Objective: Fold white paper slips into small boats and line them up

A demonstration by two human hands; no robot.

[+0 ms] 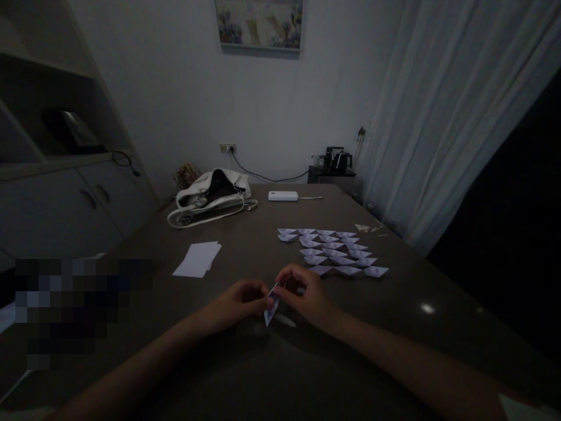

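Many folded paper boats (336, 254) sit finished in rows, the left hand (244, 299) and right hand (310, 296) pinch another folded piece (271, 312), and flat sheets (197, 261) lie unfolded nearby.

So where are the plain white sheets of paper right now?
In the head view, the white sheets lie on the table, left of centre, between the white handbag farther back and the person's left hand.

A folded white paper (271, 313) tilts between fingers (259, 305).
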